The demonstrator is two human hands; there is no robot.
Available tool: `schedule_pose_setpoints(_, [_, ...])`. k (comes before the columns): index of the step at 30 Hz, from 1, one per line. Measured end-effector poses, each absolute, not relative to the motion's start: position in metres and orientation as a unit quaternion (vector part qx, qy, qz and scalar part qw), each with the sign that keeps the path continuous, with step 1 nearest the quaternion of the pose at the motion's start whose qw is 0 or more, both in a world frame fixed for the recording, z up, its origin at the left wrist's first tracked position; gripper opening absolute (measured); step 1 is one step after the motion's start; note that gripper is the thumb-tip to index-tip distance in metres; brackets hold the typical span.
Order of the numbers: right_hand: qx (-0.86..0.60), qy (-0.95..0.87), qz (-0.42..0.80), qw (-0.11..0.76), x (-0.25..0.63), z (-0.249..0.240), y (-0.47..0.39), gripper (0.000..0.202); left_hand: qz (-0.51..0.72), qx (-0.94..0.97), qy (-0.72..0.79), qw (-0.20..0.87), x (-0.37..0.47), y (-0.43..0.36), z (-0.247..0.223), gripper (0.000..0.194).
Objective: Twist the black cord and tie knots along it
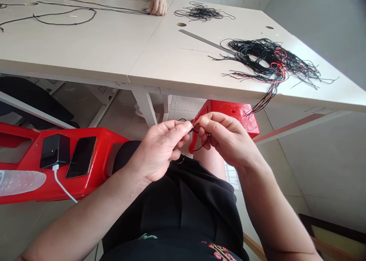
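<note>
Above my lap, in front of the table edge, my left hand (pixel 168 143) pinches a thin black cord (pixel 201 145) between thumb and forefinger. My right hand (pixel 221 137) is closed on the same cord, its fingertips almost touching those of the left. Between the two hands the cord bunches into what may be a small knot or loop, too small to make out. A short end of it hangs below my right fingers. The parts inside both grips are hidden by the fingers.
On the table (pixel 94 44) lie a big bundle of black and red cords (pixel 257 59), a metal ruler (pixel 200 40) and a smaller cord heap (pixel 203 12). A co-worker's hands (pixel 158 4) hold cords at the far side. Left, a red stool (pixel 100 154) carries a phone (pixel 82 157), a black charger box (pixel 55 151) and a bottle (pixel 21 182).
</note>
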State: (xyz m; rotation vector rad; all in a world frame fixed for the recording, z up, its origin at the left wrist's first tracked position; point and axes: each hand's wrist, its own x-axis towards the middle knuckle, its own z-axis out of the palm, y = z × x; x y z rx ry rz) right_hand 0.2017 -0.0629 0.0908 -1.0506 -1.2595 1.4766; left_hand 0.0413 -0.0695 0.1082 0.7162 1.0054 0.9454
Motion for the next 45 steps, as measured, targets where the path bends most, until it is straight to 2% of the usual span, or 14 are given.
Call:
schedule_pose_setpoints(2, [-0.432, -0.538, 0.57, 0.445, 0.203, 0.096, -0.058, 0.032, 0.42, 0.348, 0.457, 0.703, 0.042, -0.069, 0.106, 0.027])
schedule_pose_setpoints(7, [-0.451, -0.612, 0.546, 0.351, 0.204, 0.111, -0.047, 0.022, 0.41, 0.419, 0.46, 0.667, 0.045, -0.07, 0.096, 0.026])
schedule_pose_setpoints(13, [-0.457, -0.678, 0.483, 0.314, 0.201, 0.117, -0.04, 0.012, 0.408, 0.445, 0.449, 0.659, 0.046, -0.069, 0.095, 0.026])
schedule_pose_setpoints(21, [-0.425, -0.634, 0.521, 0.381, 0.193, 0.109, -0.04, 0.017, 0.418, 0.425, 0.451, 0.664, 0.046, -0.07, 0.097, 0.024])
schedule_pose_setpoints(26, [-0.355, -0.594, 0.546, 0.472, 0.197, 0.1, -0.051, 0.012, 0.428, 0.382, 0.487, 0.658, 0.043, -0.07, 0.103, 0.026])
schedule_pose_setpoints(28, [-0.337, -0.585, 0.558, 0.483, 0.198, 0.096, -0.059, 0.018, 0.433, 0.37, 0.5, 0.653, 0.042, -0.069, 0.106, 0.024])
schedule_pose_setpoints(33, [-0.398, -0.562, 0.505, 0.521, 0.196, 0.09, -0.07, 0.009, 0.435, 0.357, 0.493, 0.664, 0.042, -0.068, 0.109, 0.023])
schedule_pose_setpoints(39, [-0.375, -0.528, 0.526, 0.551, 0.192, 0.088, -0.072, 0.015, 0.428, 0.347, 0.486, 0.678, 0.043, -0.067, 0.11, 0.024])
schedule_pose_setpoints(45, [-0.414, -0.542, 0.455, 0.572, 0.188, 0.085, -0.074, 0.012, 0.417, 0.356, 0.484, 0.682, 0.044, -0.07, 0.109, 0.025])
